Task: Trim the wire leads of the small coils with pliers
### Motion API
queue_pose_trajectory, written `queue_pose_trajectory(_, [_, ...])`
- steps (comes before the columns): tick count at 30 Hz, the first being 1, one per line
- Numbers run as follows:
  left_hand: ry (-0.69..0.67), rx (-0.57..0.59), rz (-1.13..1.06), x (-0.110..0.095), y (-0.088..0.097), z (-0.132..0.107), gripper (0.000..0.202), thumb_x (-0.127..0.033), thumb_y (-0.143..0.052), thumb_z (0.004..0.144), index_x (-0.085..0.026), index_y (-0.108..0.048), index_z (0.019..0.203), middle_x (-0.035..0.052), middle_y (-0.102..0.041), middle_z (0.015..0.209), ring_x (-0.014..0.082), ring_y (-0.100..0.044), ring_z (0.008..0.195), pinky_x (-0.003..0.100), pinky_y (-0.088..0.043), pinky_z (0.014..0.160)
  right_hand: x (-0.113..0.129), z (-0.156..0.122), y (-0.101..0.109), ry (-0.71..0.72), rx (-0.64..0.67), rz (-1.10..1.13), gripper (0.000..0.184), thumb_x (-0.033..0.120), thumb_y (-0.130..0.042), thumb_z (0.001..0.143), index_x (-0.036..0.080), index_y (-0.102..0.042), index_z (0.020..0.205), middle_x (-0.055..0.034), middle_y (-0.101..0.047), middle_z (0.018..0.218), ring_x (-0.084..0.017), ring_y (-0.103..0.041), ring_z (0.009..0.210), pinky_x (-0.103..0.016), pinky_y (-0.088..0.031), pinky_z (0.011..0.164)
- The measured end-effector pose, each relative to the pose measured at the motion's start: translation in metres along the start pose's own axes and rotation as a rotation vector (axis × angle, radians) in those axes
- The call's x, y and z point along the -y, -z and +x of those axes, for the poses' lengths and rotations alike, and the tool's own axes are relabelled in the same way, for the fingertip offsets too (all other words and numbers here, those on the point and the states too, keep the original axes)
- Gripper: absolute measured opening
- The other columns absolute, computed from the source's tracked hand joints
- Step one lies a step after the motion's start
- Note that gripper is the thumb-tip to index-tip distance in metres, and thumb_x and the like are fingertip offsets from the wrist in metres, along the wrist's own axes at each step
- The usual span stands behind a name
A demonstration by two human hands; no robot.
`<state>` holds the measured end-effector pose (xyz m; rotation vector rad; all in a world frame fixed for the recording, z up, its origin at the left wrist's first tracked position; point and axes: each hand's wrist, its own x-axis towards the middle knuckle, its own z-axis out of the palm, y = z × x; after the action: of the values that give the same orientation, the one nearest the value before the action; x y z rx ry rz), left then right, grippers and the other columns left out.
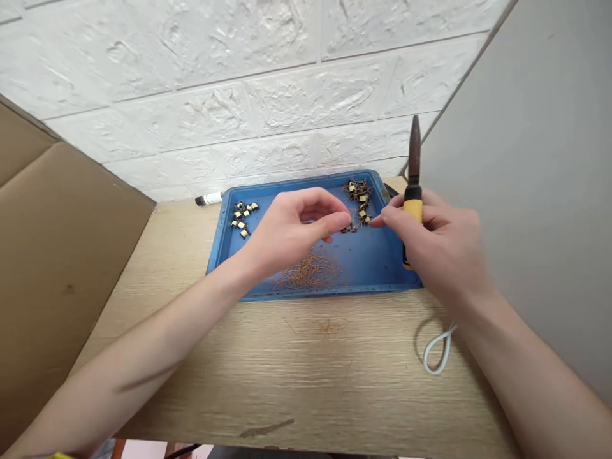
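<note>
In the head view, my left hand [296, 226] is closed in a pinch over the blue tray [377, 258]. A small dark component [350, 228] shows at its fingertips, mostly hidden by the thumb. My right hand [437, 245] is wrapped around a yellow-and-black-handled tool [414, 162] whose dark, narrow metal end points up. The right index fingertip reaches toward several small wire-legged coil components [362, 199] at the tray's right. More coils with pale yellow tops [245, 213] lie at the left. A loose heap of thin copper-coloured wire pieces [308, 271] rests near the tray's front.
The tray sits on a wooden tabletop [306, 370] against a white brick-pattern wall [201, 95]. A black-capped white marker [209, 198] lies left of it. Cardboard [62, 255] stands at left, a grey panel [540, 159] at right. A white cord loop [437, 354] is near my right wrist.
</note>
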<state>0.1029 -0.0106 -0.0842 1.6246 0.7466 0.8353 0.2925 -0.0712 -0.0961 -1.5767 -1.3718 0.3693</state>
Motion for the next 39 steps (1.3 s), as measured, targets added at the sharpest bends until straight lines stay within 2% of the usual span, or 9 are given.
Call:
queue_pose_trajectory(7, [0.155, -0.128, -0.152, 0.003, 0.014, -0.049, 0.016, -0.028, -0.083, 0.081, -0.016, -0.072, 0.078, 0.0008, -0.074, 0.076, 0.0119, -0.066, 0.067, 0.025, -0.059, 0.067, 0.019, -0.016, -0.009, 0.079, 0.307, 0.164, 0.014, 0.040, -0.076, 0.075, 0.029, -0.079, 0.065, -0.0022, -0.072, 0.086, -0.019, -0.067, 0.078, -0.032, -0.053, 0.062])
queue_pose_trajectory(11, [0.166, -0.158, -0.218, 0.013, 0.018, -0.056, 0.030, -0.039, -0.091, 0.074, -0.016, -0.072, 0.077, -0.0002, -0.072, 0.073, 0.0118, -0.064, 0.065, 0.026, -0.058, 0.066, 0.026, -0.022, -0.020, 0.119, 0.409, 0.156, 0.006, 0.035, -0.079, 0.075, 0.033, -0.084, 0.078, -0.0007, -0.072, 0.091, -0.014, -0.063, 0.068, -0.029, -0.051, 0.058])
queue_pose_trajectory(16, [0.146, -0.189, -0.339, 0.024, 0.023, -0.057, 0.036, -0.042, -0.096, 0.069, -0.016, -0.072, 0.078, -0.0019, -0.072, 0.073, 0.0100, -0.064, 0.063, 0.025, -0.058, 0.066, 0.030, -0.019, -0.038, 0.168, 0.501, 0.154, 0.010, 0.031, -0.079, 0.077, 0.030, -0.081, 0.068, -0.0001, -0.071, 0.089, -0.013, -0.065, 0.070, -0.026, -0.052, 0.061])
queue_pose_trajectory(19, [0.141, -0.187, -0.346, 0.030, 0.028, -0.058, 0.028, -0.031, -0.092, 0.075, -0.015, -0.071, 0.085, -0.0019, -0.073, 0.076, 0.0094, -0.067, 0.066, 0.023, -0.059, 0.068, 0.028, -0.011, -0.048, 0.195, 0.531, 0.163, 0.011, 0.030, -0.078, 0.078, 0.029, -0.080, 0.067, -0.0002, -0.071, 0.087, -0.013, -0.067, 0.072, -0.027, -0.053, 0.064])
queue_pose_trajectory(24, [0.128, -0.252, -0.235, 0.036, 0.033, -0.060, 0.023, -0.024, -0.071, 0.093, -0.015, -0.062, 0.113, -0.0036, -0.070, 0.075, 0.0102, -0.069, 0.066, 0.022, -0.059, 0.064, 0.023, 0.000, -0.066, 0.208, 0.506, 0.176, 0.017, 0.034, -0.077, 0.081, 0.026, -0.076, 0.066, -0.0014, -0.069, 0.087, -0.015, -0.065, 0.075, -0.030, -0.053, 0.067])
queue_pose_trajectory(27, [0.098, -0.339, -0.085, 0.036, 0.033, -0.062, 0.016, -0.027, -0.066, 0.096, -0.018, -0.059, 0.107, -0.0041, -0.066, 0.076, 0.0090, -0.064, 0.062, 0.020, -0.052, 0.056, 0.022, 0.001, -0.075, 0.207, 0.485, 0.184, 0.020, 0.034, -0.076, 0.082, 0.024, -0.072, 0.065, -0.0023, -0.069, 0.088, -0.016, -0.065, 0.077, -0.030, -0.053, 0.067])
queue_pose_trajectory(29, [0.077, -0.401, 0.024, 0.036, 0.032, -0.066, 0.022, -0.029, -0.069, 0.094, -0.020, -0.056, 0.107, -0.0042, -0.065, 0.080, 0.0086, -0.061, 0.062, 0.020, -0.049, 0.054, 0.021, -0.001, -0.079, 0.211, 0.480, 0.193, 0.022, 0.035, -0.076, 0.082, 0.023, -0.072, 0.064, -0.0029, -0.069, 0.088, -0.016, -0.065, 0.078, -0.030, -0.053, 0.066])
queue_pose_trajectory(34, [0.076, -0.367, 0.145, 0.035, 0.034, -0.073, 0.026, -0.037, -0.069, 0.094, -0.022, -0.055, 0.109, -0.0037, -0.064, 0.077, 0.0117, -0.060, 0.063, 0.024, -0.049, 0.059, 0.020, -0.004, -0.082, 0.232, 0.460, 0.200, 0.023, 0.032, -0.074, 0.084, 0.022, -0.071, 0.064, -0.0034, -0.069, 0.088, -0.016, -0.065, 0.077, -0.030, -0.053, 0.064])
queue_pose_trajectory(39, [0.068, -0.384, 0.233, 0.033, 0.037, -0.073, 0.015, -0.034, -0.062, 0.096, -0.022, -0.053, 0.091, -0.0055, -0.060, 0.067, 0.0103, -0.054, 0.055, 0.023, -0.040, 0.052, 0.021, -0.007, -0.082, 0.257, 0.456, 0.189, 0.018, 0.030, -0.075, 0.086, 0.023, -0.074, 0.070, -0.0033, -0.070, 0.087, -0.016, -0.065, 0.076, -0.030, -0.055, 0.067])
